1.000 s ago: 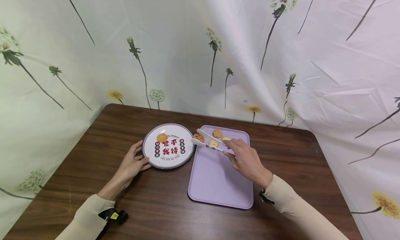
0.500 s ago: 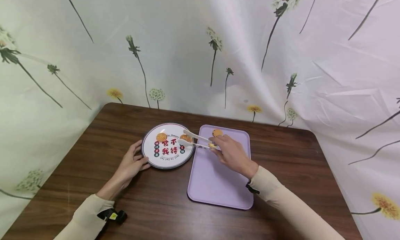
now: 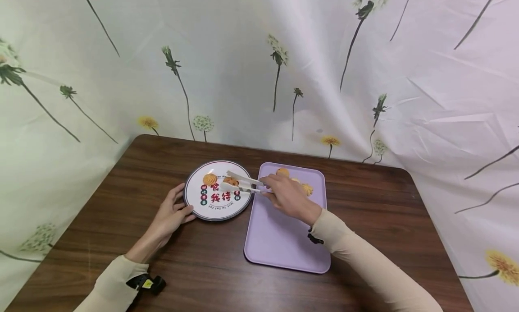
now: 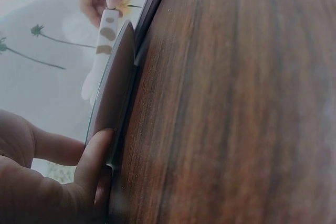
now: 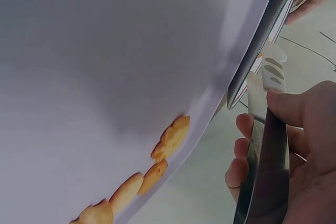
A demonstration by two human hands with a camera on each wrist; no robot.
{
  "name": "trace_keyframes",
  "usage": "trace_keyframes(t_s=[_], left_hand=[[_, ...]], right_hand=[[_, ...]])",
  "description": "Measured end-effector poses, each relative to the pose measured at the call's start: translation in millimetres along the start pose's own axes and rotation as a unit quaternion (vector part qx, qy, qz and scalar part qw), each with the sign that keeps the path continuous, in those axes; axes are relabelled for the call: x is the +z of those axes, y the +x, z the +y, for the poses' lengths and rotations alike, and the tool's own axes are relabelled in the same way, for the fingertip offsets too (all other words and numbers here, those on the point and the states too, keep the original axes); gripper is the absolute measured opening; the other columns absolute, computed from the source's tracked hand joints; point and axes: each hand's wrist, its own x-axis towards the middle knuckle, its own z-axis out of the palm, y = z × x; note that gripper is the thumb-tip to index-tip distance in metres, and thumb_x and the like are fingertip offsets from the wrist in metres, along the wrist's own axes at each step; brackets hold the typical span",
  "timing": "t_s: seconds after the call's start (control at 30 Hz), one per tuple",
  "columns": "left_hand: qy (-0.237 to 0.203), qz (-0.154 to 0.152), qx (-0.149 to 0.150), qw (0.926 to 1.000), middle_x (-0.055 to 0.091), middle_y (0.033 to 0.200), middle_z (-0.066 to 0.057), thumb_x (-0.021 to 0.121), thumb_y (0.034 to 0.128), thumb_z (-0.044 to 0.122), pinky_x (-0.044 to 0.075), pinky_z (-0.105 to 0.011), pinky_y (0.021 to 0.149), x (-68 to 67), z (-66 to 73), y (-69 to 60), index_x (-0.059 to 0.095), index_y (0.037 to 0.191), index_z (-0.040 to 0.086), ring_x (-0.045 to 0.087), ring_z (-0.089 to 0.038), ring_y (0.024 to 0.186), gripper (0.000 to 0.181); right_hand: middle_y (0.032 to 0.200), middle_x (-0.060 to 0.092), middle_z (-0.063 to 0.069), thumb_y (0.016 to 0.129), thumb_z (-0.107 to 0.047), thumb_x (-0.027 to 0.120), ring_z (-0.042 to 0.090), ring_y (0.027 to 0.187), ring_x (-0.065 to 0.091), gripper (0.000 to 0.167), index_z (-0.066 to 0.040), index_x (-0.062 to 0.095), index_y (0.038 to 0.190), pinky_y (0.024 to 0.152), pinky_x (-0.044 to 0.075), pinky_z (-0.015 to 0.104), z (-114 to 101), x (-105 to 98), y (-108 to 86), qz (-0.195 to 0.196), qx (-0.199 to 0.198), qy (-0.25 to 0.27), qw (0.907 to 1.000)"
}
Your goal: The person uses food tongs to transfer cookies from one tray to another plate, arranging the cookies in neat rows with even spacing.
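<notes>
A round white plate (image 3: 192,192) with red lettering lies left of a lilac tray (image 3: 284,240). My left hand (image 3: 168,215) grips the plate's left rim between thumb and fingers; the left wrist view shows fingers (image 4: 92,163) on that edge. My right hand (image 3: 289,197), above the tray, holds white tongs (image 3: 243,190) with dark spots on the handle. The tong tips reach over the plate around a browned cookie (image 3: 230,181); whether it touches the plate cannot be told. Beside it on the plate lies a swirled round cookie (image 3: 210,180).
Several cookies remain along the tray's far end, among them a round one (image 3: 282,172) and a flower-shaped one (image 3: 307,189). The dark wooden table (image 3: 211,267) ends at a flower-printed curtain (image 3: 243,77). Plate and tray nearly touch.
My right hand has moved left, carrying the browned cookie in the tongs from the tray to over the plate. The left hand and plate stay in place.
</notes>
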Motion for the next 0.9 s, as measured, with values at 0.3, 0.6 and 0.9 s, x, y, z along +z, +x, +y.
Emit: trace_keyframes(t_s=[0.3,0.6,0.9], left_hand=[[-0.004,0.004,0.000,1.0000,0.008,0.171,-0.030,0.045,0.1048,-0.008,0.063,-0.020,0.091,1.6,0.5,-1.4,-0.003,0.169,0.010,0.034,-0.049,0.148,0.082],[-0.004,0.008,0.000,1.0000,0.009,0.171,-0.029,0.045,0.1048,-0.007,0.063,-0.021,0.091,2.5,-0.4,-0.1,-0.002,0.169,0.011,0.036,-0.047,0.147,0.082],[0.001,0.010,-0.001,0.9999,0.009,0.171,-0.028,0.046,0.1053,-0.007,0.064,-0.020,0.090,1.7,-1.8,0.5,-0.002,0.169,0.012,0.036,-0.047,0.147,0.082]], right_hand=[[0.110,0.073,0.002,0.100,-0.024,0.071,0.019,0.095,0.064,0.034,-0.013,0.069,0.132,0.069,0.059,0.035,-4.7,2.9,11.1,-0.007,-0.009,0.012,0.9999],[0.113,0.074,0.003,0.100,-0.024,0.071,0.020,0.099,0.065,0.035,-0.011,0.068,0.132,0.079,0.060,0.036,-2.2,6.4,20.8,-0.011,-0.004,0.013,0.9999],[0.118,0.075,0.004,0.100,-0.023,0.072,0.021,0.103,0.067,0.036,-0.012,0.068,0.134,0.079,0.062,0.037,-4.6,8.6,24.2,-0.013,-0.002,0.030,0.9995]])
